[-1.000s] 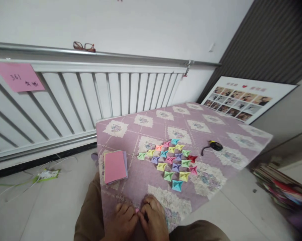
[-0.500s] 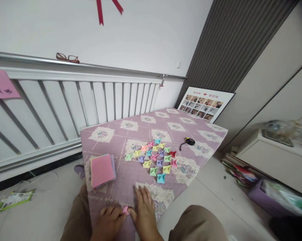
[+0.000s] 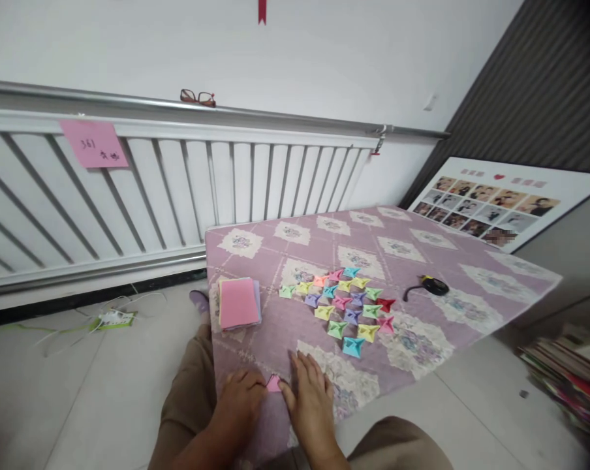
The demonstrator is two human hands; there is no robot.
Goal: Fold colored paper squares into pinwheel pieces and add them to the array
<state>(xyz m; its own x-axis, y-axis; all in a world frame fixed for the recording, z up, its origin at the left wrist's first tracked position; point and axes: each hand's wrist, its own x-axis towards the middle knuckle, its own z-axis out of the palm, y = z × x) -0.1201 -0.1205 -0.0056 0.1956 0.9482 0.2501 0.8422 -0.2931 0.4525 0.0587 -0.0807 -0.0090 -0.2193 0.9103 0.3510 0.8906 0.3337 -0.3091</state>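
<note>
A small folded piece of pink paper point(image 3: 274, 384) lies on the cloth between my hands, near the front edge. My left hand point(image 3: 240, 403) has its fingers curled, closed on the paper's left side. Spread flat on the cloth, my right hand point(image 3: 312, 399) has its fingers stretched out and its thumb on the paper's right edge. Beyond them stand several small folded paper pieces in rows, among them a blue one point(image 3: 353, 346) and a dark red one point(image 3: 386, 305). A stack of coloured paper sheets point(image 3: 239, 303), pink on top, rests to the left.
The purple patterned cloth point(image 3: 275, 261) covers the table. A black tape measure point(image 3: 434, 285) lies right of the folded pieces. Behind runs a white radiator point(image 3: 246, 183), with glasses point(image 3: 198, 98) on the pipe above. A photo board point(image 3: 500, 196) leans at the back right.
The view has swung left, so things appear further right. More of the pink paper now shows between my hands. Both hands stay at it.
</note>
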